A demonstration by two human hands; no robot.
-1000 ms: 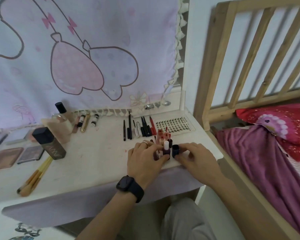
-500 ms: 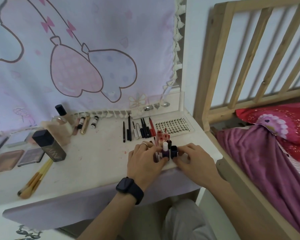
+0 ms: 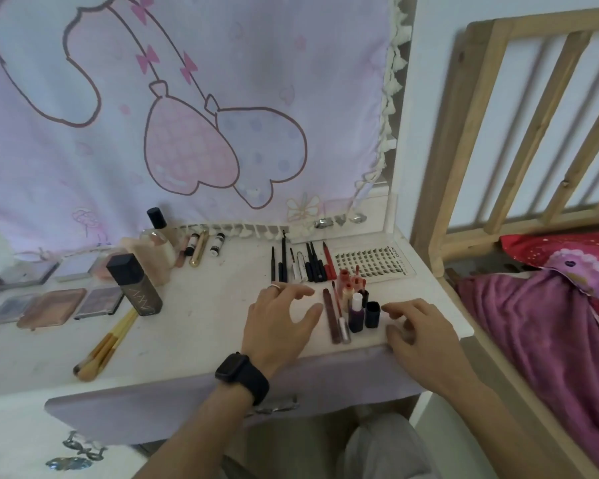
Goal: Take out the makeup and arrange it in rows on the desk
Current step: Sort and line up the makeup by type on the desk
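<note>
A cluster of small lip tubes and bottles (image 3: 355, 299) stands near the front right of the white desk (image 3: 194, 326), with a dark blue cap (image 3: 372, 314) and a purple bottle with a white top (image 3: 356, 314) at its front. My left hand (image 3: 279, 323), with a ring and a black watch, hovers just left of the cluster, fingers relaxed and holding nothing. My right hand (image 3: 417, 328) lies just right of it, fingers loosely spread and also holding nothing. Behind the cluster, a row of dark pencils and liners (image 3: 301, 262) lies side by side.
A lash tray (image 3: 372, 262) lies at the back right. Left of centre stand a dark foundation bottle (image 3: 134, 288), other bottles (image 3: 159, 243), flat palettes (image 3: 56, 307) and brushes (image 3: 106, 344). A wooden bed rail (image 3: 464, 167) and purple bedding (image 3: 550, 323) flank the desk's right edge.
Both hands have drawn back from the cluster of tubes and let go; the blue cap and purple bottle now stand free between them.
</note>
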